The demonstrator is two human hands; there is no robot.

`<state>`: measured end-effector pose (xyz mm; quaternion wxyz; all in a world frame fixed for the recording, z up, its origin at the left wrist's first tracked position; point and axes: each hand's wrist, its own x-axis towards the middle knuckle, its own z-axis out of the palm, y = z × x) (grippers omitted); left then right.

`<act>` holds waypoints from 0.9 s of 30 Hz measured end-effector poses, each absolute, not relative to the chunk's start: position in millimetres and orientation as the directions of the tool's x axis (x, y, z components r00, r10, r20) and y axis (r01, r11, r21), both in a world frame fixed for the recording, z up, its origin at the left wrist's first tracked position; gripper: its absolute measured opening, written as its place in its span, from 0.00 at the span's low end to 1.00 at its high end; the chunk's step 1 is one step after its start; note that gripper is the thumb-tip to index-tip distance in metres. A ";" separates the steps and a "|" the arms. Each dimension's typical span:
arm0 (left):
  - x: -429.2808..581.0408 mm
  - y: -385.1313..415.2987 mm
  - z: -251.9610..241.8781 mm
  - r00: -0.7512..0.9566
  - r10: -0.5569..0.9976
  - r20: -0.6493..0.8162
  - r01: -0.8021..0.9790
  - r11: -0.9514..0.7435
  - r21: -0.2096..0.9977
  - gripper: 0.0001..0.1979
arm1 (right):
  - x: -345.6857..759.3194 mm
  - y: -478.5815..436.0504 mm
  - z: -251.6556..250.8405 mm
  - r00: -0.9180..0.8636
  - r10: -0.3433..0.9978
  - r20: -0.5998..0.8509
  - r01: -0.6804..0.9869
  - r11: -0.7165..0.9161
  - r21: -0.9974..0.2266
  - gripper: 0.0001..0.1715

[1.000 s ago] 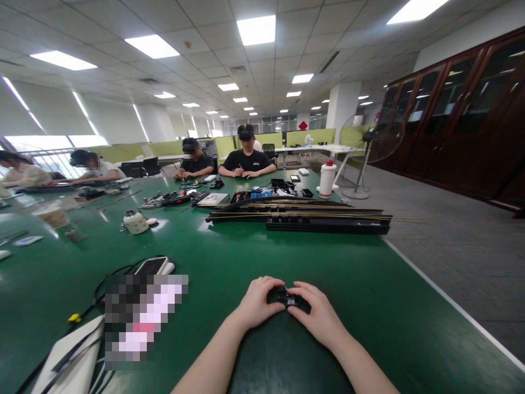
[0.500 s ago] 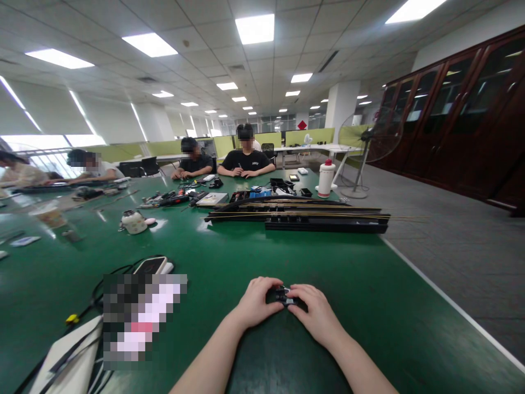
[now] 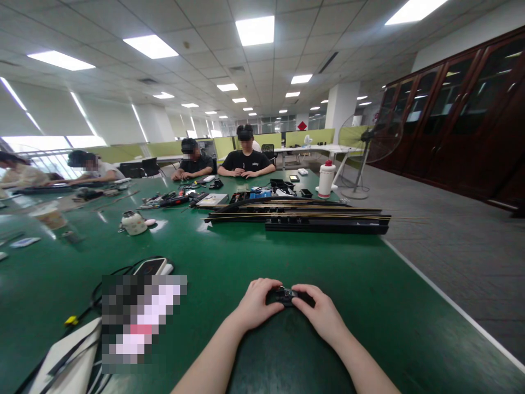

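Low over the green table (image 3: 213,334), a small black part with shiny metal bits (image 3: 286,296) sits between my two hands. My left hand (image 3: 258,302) grips its left end between thumb and fingers. At the other end, my right hand (image 3: 318,309) pinches it with thumb and fingertips. The part is too small and dark for its exact kind to be told. Its underside and outer ends are hidden by my fingers.
Long black rails (image 3: 328,223) with thin yellowish rods lie ahead. Beyond stand a white bottle with a red cap (image 3: 326,179) and a fan (image 3: 363,139). Left are a phone (image 3: 151,267), cables, a white notebook (image 3: 68,355) and a small pot (image 3: 134,223). Several people sit around the table.
My right hand has shifted slightly right, its fingers drawn back so more of the black part shows. My left hand keeps its grip and barely moves.
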<state>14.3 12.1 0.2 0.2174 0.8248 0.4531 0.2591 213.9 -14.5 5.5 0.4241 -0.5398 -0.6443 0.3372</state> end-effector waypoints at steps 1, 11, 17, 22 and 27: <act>14.3 12.0 0.4 0.456 0.860 0.230 0.634 -0.495 0.594 0.21 | 214.3 -14.4 5.3 -0.042 0.984 0.172 0.401 0.175 -0.899 0.13; 15.8 11.5 2.5 0.446 0.868 0.218 0.646 -0.481 0.593 0.21 | 218.3 -8.6 -2.0 0.044 0.988 0.151 0.195 0.140 -0.971 0.17; 15.4 11.3 2.3 0.442 0.872 0.211 0.641 -0.471 0.606 0.21 | 219.7 -5.0 -3.0 0.114 0.987 0.118 0.035 0.114 -0.993 0.24; 14.5 12.1 0.7 0.442 0.871 0.214 0.639 -0.473 0.607 0.21 | 219.9 -5.5 2.7 0.162 0.985 0.055 -0.069 0.067 -0.995 0.28; 14.3 11.8 2.2 0.446 0.868 0.216 0.635 -0.477 0.607 0.22 | 221.4 -6.0 5.0 0.200 0.979 0.027 -0.099 0.048 -0.994 0.29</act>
